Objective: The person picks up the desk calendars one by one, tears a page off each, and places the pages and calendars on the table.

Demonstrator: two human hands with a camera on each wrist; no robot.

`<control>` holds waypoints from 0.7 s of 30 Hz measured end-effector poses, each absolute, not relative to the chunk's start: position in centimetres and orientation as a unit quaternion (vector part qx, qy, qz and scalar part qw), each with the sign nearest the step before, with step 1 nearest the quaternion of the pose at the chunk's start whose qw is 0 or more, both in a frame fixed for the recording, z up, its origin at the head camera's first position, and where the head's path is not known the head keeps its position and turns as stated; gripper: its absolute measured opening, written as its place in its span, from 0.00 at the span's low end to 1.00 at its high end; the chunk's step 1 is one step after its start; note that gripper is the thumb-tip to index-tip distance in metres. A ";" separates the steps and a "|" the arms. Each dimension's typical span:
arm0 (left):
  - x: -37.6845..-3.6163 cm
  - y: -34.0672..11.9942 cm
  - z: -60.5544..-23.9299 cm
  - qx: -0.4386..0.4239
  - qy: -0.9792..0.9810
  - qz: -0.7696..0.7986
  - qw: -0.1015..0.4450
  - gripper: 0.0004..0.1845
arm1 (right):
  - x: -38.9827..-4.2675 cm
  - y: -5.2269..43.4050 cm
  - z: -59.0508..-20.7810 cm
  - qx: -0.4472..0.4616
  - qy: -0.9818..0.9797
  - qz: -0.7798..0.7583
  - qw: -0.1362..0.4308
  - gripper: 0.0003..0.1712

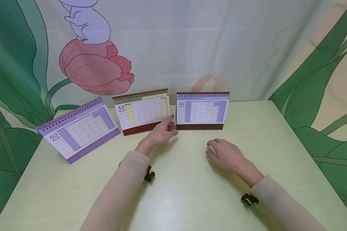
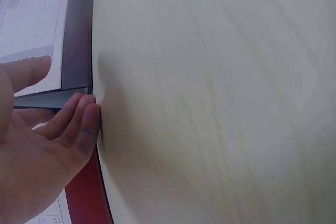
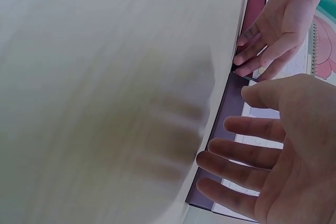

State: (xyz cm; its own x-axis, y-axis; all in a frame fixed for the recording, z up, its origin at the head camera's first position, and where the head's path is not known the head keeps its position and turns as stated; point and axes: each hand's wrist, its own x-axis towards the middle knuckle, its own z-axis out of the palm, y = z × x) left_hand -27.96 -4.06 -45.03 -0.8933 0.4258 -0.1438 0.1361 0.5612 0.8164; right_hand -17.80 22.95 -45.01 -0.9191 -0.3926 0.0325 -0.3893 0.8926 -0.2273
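Observation:
Three spiral-bound desk calendars stand at the back of the table. My left hand (image 1: 161,131) is at the right end of the middle calendar (image 1: 146,110), which reads 12 and has a red base. Its fingers (image 2: 86,124) reach the gap beside the right calendar (image 1: 203,110), marked 02 with a dark base; whether they touch either one, I cannot tell. Over the tabletop in front of the right calendar hovers my right hand (image 1: 226,155), holding nothing, its fingers (image 3: 231,169) spread and slightly bent. A purple calendar (image 1: 81,130), also marked 02, stands angled at the left.
The pale wooden table (image 1: 176,199) reaches back to a printed curtain (image 1: 173,48) with leaves and flowers. A small black device is strapped at each wrist, below the beige sleeves (image 1: 115,192).

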 end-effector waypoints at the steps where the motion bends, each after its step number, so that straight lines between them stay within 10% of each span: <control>1: -28.0 -4.1 -45.0 0.164 0.869 0.438 0.163 0.40 | -17.8 23.0 -45.0 -0.202 0.973 -0.115 0.009 0.19; 21: -28.8 -2.3 -45.8 0.130 0.878 0.451 0.096 0.19 | -17.3 22.7 -44.6 -0.216 0.969 -0.124 0.004 0.19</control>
State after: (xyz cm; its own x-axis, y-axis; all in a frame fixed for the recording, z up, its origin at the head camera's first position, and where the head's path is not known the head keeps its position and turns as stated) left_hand -28.79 -2.31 -45.77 -0.9476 0.3153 -0.0514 0.1421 0.5601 0.8162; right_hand -17.29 22.69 -44.56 -0.9069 -0.4190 0.0447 -0.4167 0.8763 -0.2416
